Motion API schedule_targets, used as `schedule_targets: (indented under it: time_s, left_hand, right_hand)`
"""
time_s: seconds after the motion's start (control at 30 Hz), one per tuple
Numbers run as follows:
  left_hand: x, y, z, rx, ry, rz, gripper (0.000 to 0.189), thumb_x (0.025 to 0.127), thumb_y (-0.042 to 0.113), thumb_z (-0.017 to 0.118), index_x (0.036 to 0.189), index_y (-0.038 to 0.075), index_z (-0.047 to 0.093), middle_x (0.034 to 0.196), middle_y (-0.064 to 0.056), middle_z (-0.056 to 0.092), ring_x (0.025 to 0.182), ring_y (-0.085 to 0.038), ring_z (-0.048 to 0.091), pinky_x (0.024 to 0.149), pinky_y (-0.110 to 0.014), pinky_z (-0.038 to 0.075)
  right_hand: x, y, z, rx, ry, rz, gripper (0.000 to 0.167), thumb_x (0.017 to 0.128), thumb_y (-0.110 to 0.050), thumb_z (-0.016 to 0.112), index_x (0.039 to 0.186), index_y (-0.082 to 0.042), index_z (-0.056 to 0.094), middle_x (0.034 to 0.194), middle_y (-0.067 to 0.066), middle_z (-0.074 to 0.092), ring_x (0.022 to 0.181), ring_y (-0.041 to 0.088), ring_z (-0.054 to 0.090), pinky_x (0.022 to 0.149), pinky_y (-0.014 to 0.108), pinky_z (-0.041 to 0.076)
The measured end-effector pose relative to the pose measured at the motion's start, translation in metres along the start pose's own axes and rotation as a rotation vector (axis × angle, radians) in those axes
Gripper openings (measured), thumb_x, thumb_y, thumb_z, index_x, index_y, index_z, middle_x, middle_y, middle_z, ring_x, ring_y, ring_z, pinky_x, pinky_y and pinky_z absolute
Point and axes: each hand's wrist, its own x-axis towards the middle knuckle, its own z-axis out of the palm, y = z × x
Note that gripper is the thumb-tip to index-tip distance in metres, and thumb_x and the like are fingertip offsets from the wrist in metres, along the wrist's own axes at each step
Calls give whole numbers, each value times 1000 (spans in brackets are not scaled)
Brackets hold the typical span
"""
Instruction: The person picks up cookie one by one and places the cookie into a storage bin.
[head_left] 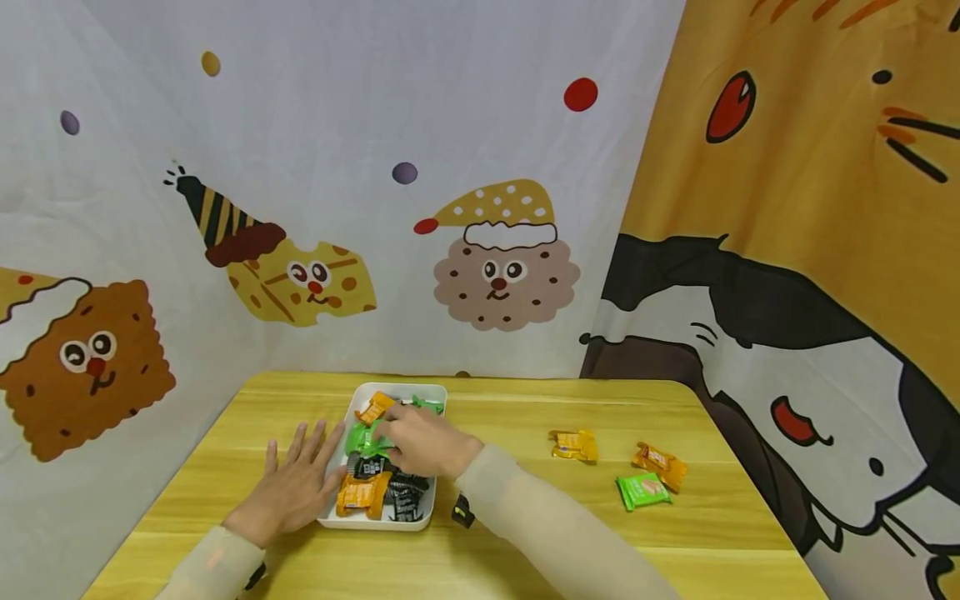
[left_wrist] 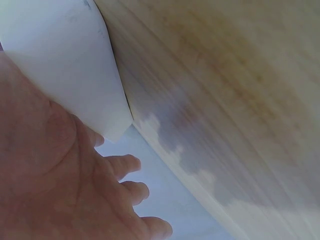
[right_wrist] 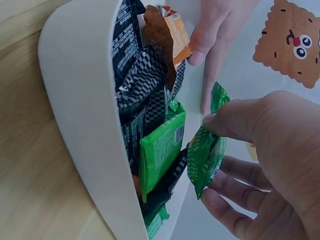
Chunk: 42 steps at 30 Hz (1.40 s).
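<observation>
A white tray (head_left: 375,525) holds wrapped snack packets in orange, green and black. My right hand (head_left: 427,439) is over the tray and pinches a green snack packet (right_wrist: 206,157) between thumb and fingers, seen up close in the right wrist view. Below that packet lie another green packet (right_wrist: 162,145) and black checkered packets (right_wrist: 145,80). An orange packet (head_left: 362,495) sits at the tray's near end. At the tray's left side, my left hand (head_left: 288,487) has its fingers extended, the thumb side at the rim. Its palm shows in the left wrist view.
To the right on the wooden table (head_left: 720,542) lie an orange packet (head_left: 574,446), a second orange packet (head_left: 660,466) and a green packet (head_left: 642,492), these last two touching. Behind the table's far edge hangs a printed cloth (head_left: 495,108).
</observation>
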Motion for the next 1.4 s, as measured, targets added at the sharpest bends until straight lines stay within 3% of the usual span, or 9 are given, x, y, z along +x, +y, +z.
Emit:
schedule_targets:
  time_s: [0.3, 0.6, 1.03, 1.4]
  left_hand:
    - [0, 0, 0, -2, -1, 2, 76, 125, 51, 46, 187, 12, 26, 192, -32, 21, 177, -64, 16, 133, -96, 8]
    - [0, -1, 1, -5, -11, 6, 76, 125, 51, 46, 187, 11, 26, 191, -33, 21, 177, -64, 14, 132, -97, 7]
    - [0, -3, 2, -6, 1, 6, 76, 125, 51, 46, 187, 12, 26, 192, -32, 20, 177, -64, 16, 134, -96, 9]
    - [0, -2, 2, -11, 8, 5, 77, 125, 52, 46, 186, 11, 25, 191, -32, 22, 176, -64, 17, 134, -96, 9]
  right_hand:
    - [13, -8, 5, 4, -18, 0, 34, 112, -23, 82, 146, -19, 82, 148, 3, 79, 125, 11, 79, 109, 21, 65]
    - [11, -14, 10, -17, -54, 25, 42, 115, -36, 78, 154, -22, 76, 160, 3, 73, 130, 11, 78, 112, 24, 64]
    - [-7, -8, 9, -53, -31, 39, 41, 117, -39, 73, 156, -23, 75, 163, 5, 71, 144, 19, 73, 120, 36, 64]
    - [-30, -3, 12, -70, 0, 31, 38, 118, -41, 72, 152, -25, 78, 162, 5, 70, 146, 20, 72, 124, 37, 61]
